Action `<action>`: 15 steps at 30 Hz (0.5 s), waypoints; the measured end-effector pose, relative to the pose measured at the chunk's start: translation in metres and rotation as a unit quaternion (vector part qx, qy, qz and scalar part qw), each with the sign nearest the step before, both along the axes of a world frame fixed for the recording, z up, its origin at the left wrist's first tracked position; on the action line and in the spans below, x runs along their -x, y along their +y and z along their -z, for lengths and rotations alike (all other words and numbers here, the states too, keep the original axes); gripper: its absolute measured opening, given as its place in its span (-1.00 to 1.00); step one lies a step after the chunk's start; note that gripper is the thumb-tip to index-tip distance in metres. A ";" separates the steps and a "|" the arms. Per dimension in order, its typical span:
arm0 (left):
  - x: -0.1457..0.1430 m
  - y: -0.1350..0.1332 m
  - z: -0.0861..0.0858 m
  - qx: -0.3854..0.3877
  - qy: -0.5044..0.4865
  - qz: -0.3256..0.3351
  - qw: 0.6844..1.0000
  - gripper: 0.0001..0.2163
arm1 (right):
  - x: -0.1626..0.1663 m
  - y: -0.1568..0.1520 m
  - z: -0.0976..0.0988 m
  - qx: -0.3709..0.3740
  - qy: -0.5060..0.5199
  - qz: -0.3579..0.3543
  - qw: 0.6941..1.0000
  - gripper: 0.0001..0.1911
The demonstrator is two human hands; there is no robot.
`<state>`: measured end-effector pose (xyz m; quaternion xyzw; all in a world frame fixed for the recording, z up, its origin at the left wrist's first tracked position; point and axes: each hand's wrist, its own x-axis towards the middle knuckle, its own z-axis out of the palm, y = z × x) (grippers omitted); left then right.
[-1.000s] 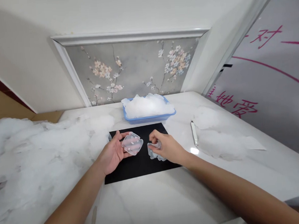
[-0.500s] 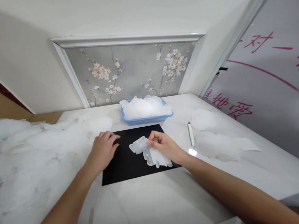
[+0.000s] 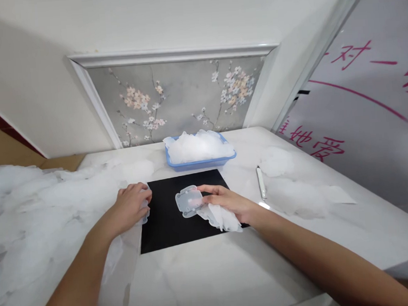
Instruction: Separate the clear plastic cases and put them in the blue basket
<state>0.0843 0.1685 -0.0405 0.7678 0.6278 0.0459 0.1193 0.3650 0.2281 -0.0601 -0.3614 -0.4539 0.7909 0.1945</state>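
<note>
My right hand [image 3: 226,201] is over a black rectangular mat [image 3: 167,232], pinching thin translucent plastic pieces with wavy outlines. One flat piece [image 3: 189,201] extends from its fingertips to the left. Whiter, overlapping pieces [image 3: 224,218] hang under the palm. At the mat's left edge, my left hand [image 3: 134,204] curls its fingers round another translucent plastic piece [image 3: 145,212], partly hidden by the fingers.
A large heap of translucent pieces [image 3: 48,220] covers the table's left side. Behind the mat stands a blue basket [image 3: 205,164] piled with white pieces. To the right lie a white pen-like cutter [image 3: 261,182] and more pieces [image 3: 296,198]. A whiteboard [image 3: 361,104] borders the right.
My left hand has moved left off the mat and now grips a plastic piece. In my right hand, the front piece has turned flatter and shows more of its face.
</note>
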 end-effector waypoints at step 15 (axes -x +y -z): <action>-0.039 0.003 0.003 -0.032 -0.424 -0.218 0.879 -0.79 | -0.001 0.003 0.008 -0.018 0.004 0.009 1.000 -0.51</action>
